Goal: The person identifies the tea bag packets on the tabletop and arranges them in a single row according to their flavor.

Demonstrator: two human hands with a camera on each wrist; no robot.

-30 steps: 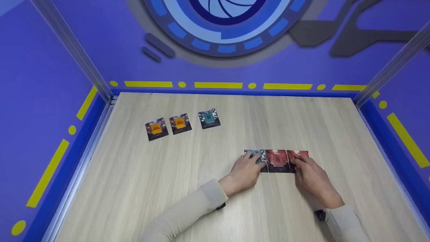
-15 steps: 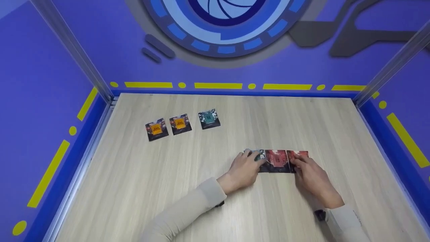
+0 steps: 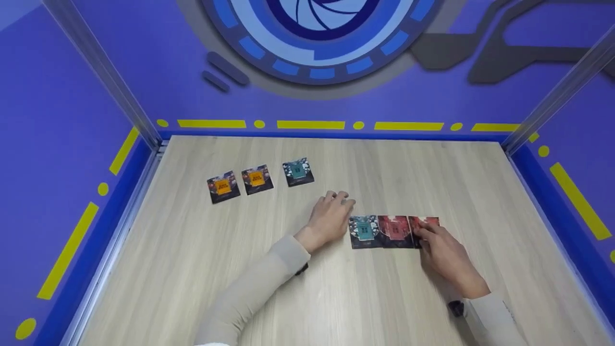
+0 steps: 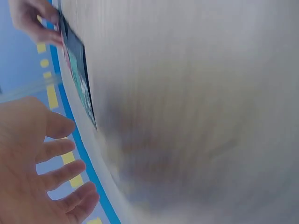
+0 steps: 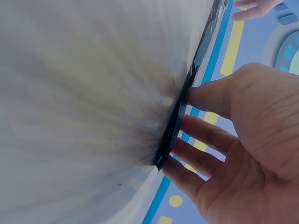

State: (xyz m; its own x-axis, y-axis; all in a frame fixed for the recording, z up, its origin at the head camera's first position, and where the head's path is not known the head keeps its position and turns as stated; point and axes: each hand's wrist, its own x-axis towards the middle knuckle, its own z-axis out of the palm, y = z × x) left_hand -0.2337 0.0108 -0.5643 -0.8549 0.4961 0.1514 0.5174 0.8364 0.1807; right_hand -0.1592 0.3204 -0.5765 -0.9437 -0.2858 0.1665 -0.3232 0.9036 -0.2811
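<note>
Three small flat packets lie side by side on the table: a teal one, a red one and, at the right end, another red one. My right hand rests its fingertips and thumb on that last red packet, covering part of it. From the right wrist view, the thumb and nearly straight fingers touch the dark packet's edge. Just left of the teal packet is my left hand, its fingers spread and holding nothing. The left wrist view shows the same hand apart from the packets.
Farther back on the left lie two orange-and-black packets and a separate teal packet. The wood-look table is bounded by blue-purple panels at the back and both sides.
My left hand has lifted off the teal packet and moved left and away from me, uncovering it. The right hand stays on the right-end red packet.
</note>
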